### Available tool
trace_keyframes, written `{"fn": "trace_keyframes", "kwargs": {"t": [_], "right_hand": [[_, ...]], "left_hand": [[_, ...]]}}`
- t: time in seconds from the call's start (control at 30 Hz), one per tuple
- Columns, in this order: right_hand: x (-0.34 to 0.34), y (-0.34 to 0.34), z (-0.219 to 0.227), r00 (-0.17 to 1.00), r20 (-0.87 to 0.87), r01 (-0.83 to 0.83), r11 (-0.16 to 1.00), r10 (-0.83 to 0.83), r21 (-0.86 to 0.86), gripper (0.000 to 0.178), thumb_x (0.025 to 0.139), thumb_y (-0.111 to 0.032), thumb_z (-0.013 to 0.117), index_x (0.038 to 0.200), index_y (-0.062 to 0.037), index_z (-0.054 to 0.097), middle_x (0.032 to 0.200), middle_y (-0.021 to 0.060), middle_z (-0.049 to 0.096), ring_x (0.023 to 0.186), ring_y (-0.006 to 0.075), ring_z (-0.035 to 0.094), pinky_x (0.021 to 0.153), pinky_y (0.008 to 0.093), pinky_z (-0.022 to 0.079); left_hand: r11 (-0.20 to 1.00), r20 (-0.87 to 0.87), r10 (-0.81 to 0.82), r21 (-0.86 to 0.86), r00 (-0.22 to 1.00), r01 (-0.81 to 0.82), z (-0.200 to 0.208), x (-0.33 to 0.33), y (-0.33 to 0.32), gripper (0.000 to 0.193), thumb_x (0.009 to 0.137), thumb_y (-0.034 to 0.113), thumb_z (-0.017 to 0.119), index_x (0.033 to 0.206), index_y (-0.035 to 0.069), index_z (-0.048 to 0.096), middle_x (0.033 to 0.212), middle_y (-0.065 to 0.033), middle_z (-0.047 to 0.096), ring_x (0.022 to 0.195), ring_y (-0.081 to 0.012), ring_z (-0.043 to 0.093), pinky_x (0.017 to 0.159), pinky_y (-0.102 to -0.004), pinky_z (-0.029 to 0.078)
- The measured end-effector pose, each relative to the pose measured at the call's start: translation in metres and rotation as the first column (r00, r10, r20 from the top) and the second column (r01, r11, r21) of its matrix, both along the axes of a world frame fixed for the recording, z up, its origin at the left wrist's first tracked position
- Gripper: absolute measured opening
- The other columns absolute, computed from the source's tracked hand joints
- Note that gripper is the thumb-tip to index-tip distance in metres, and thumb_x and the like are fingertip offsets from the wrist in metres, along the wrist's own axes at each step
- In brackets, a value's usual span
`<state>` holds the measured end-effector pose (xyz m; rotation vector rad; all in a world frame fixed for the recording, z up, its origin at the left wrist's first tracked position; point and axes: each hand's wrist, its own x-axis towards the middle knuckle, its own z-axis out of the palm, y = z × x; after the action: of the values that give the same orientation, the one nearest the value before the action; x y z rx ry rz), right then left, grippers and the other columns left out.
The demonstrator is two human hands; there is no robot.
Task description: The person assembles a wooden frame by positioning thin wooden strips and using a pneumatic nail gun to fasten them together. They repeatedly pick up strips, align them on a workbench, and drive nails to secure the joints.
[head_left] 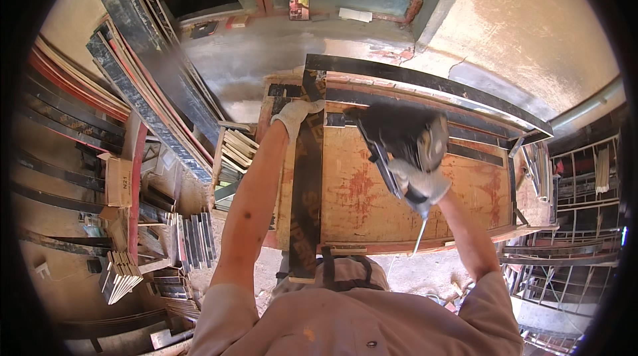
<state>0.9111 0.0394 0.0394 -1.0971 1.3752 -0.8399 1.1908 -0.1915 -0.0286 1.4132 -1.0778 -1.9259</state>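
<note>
My left hand (299, 117), in a pale work glove, is closed over the far part of a long black board (308, 190). This board runs from near my waist across the left side of the bench and meets another black board (432, 79) at its far end, forming a corner. In my gloved right hand (422, 183) is a nail gun (389, 147), held by its handle above the bench. Its nose points left toward the black board near my left hand; motion smears its body. A thin air hose (421, 235) hangs from the handle.
The wooden workbench (392, 186) has reddish stains and dark strips along its far side. Long boards (153, 90) lean at the left, near a cardboard box (117, 182) and stacked wood strips (236, 150). A phone (299, 1) stands on the window ledge. Metal racks (585, 190) stand right.
</note>
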Motion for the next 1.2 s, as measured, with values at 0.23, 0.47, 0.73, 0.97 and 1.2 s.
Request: {"fn": "trace_keyframes", "kwargs": {"t": [0.23,0.47,0.73,0.97,1.2], "right_hand": [[0.020,-0.127,0.044,0.953,0.261,-0.185,0.977,0.153,0.104,0.015,0.088,-0.009,0.074,0.086,-0.0017,0.061,0.065,0.0050,0.057,0.050,0.0142,0.052,0.043,0.0287,0.041],[0.037,-0.164,0.063,0.997,-0.049,-0.037,0.959,0.052,0.280,0.014,0.086,-0.007,0.070,0.076,-0.0059,0.060,0.057,0.0012,0.050,0.045,0.0135,0.048,0.042,0.0299,0.040],[0.046,-0.158,0.093,0.970,-0.159,-0.107,0.912,0.183,0.395,0.009,0.088,-0.013,0.069,0.081,-0.0106,0.066,0.060,-0.0052,0.047,0.050,0.0086,0.045,0.047,0.0252,0.038],[0.054,-0.169,0.119,0.979,-0.157,-0.081,0.954,0.130,0.290,0.014,0.084,-0.005,0.067,0.073,-0.0059,0.058,0.059,-0.0008,0.045,0.048,0.0121,0.047,0.043,0.0298,0.041],[0.044,-0.177,0.117,0.969,-0.198,-0.087,0.953,0.148,0.289,0.007,0.082,-0.008,0.067,0.077,-0.0036,0.063,0.061,0.0012,0.049,0.049,0.0124,0.050,0.044,0.0296,0.043]], "left_hand": [[0.986,0.155,0.044,-0.168,0.987,-0.018,-0.019,0.002,0.002,0.045,0.084,0.037,0.084,0.108,0.001,0.074,0.104,-0.0051,0.073,0.086,-0.0169,0.065,0.077,-0.0320,0.051],[0.959,0.370,-0.060,-0.234,0.927,0.156,0.008,-0.008,0.016,0.051,0.088,0.047,0.075,0.100,-0.002,0.075,0.101,-0.0158,0.076,0.093,-0.0260,0.069,0.080,-0.0384,0.050],[0.970,0.232,0.038,-0.242,0.972,0.020,-0.011,-0.005,0.014,0.055,0.079,0.043,0.084,0.095,-0.008,0.072,0.093,-0.0167,0.074,0.088,-0.0259,0.067,0.077,-0.0383,0.050],[0.990,0.228,0.042,-0.143,0.973,-0.009,0.007,-0.005,0.019,0.055,0.077,0.041,0.086,0.096,-0.008,0.072,0.092,-0.0164,0.074,0.086,-0.0249,0.067,0.077,-0.0391,0.050],[0.971,0.294,0.071,-0.238,0.953,0.001,-0.001,-0.005,0.018,0.057,0.079,0.048,0.083,0.090,-0.007,0.072,0.087,-0.0159,0.072,0.082,-0.0254,0.067,0.075,-0.0389,0.050]]}}
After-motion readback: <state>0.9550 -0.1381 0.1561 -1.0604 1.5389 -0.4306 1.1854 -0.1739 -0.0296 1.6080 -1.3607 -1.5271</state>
